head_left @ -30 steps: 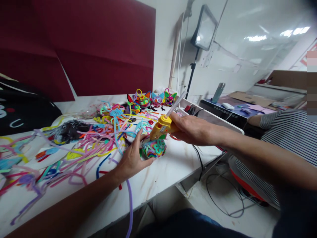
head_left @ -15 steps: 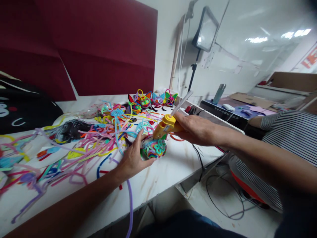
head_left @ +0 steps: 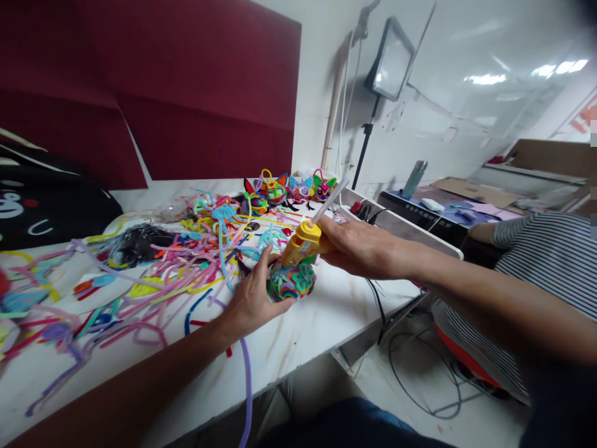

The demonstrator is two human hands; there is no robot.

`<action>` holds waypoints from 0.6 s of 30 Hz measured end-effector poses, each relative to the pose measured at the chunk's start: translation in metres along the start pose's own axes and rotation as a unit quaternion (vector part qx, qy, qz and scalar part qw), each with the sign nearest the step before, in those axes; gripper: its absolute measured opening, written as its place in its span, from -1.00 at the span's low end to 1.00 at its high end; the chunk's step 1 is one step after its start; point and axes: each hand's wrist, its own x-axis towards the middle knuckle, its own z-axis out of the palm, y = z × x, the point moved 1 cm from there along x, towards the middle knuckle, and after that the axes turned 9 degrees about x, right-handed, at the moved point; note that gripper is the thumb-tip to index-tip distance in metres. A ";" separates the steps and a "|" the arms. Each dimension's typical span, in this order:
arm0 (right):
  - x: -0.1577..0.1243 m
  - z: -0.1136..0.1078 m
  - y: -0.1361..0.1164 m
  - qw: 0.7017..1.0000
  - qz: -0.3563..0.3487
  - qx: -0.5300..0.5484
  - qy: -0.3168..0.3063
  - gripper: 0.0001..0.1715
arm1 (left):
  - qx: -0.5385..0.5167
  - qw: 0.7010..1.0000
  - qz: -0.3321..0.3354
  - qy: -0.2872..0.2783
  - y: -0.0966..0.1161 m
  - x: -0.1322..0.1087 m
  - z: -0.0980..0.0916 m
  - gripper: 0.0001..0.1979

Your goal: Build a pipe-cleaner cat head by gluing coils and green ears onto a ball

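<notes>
My left hand (head_left: pixel 254 305) grips the left side of a round, multicoloured pipe-cleaner ornament (head_left: pixel 296 281), thumb below and fingers above, on the white table (head_left: pixel 275 354). Green loops and rainbow curves cover the side that shows. In my right hand (head_left: pixel 359 249) is a yellow hot glue gun (head_left: pixel 301 241), its nozzle pointing down at the top of the ornament. A translucent glue stick (head_left: pixel 330 202) juts up from its back end. Whether the nozzle touches the ornament I cannot tell.
Loose pipe cleaners (head_left: pixel 186 261) spread over the table's left side, near a black bag (head_left: pixel 51 205). Several finished animal-face ornaments (head_left: pixel 275 188) stand at the back. A black cable (head_left: pixel 377 305) hangs at the right edge. A person in a striped shirt (head_left: pixel 550 274) sits at right.
The glue gun has moved slightly left and down over the ornament, its glue stick shifting with it. My left hand keeps its hold. The view has shifted a little.
</notes>
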 end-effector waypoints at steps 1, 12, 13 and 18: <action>0.001 0.001 -0.001 1.000 -0.007 -0.003 0.002 -0.64 | 0.000 1.000 -0.001 0.000 0.000 0.000 0.000 0.18; 0.008 0.004 -0.005 1.000 -0.023 0.000 -0.013 -0.65 | 0.006 1.000 -0.009 0.014 0.000 0.001 0.002 0.20; 0.008 0.004 -0.005 1.000 -0.028 -0.001 -0.011 -0.65 | 0.005 1.000 -0.012 0.014 0.000 0.001 0.002 0.20; 0.008 0.007 -0.003 0.999 -0.043 -0.004 0.002 -0.65 | 0.003 1.000 -0.028 0.008 -0.001 0.000 0.002 0.21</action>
